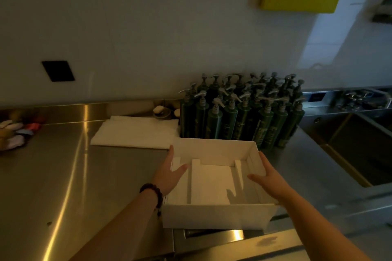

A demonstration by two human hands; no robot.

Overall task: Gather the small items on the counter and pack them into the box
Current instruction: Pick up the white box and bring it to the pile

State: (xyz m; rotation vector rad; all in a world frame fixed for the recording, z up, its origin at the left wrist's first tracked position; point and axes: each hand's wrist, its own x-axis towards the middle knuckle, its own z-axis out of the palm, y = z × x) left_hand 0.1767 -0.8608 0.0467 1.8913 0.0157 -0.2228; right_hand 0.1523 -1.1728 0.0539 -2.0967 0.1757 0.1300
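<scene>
On box (218, 216) walls: both hands, thumbs inside.

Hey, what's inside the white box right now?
The white box holds only upright white divider strips; no items show. The near wall hides part of its floor.
</scene>
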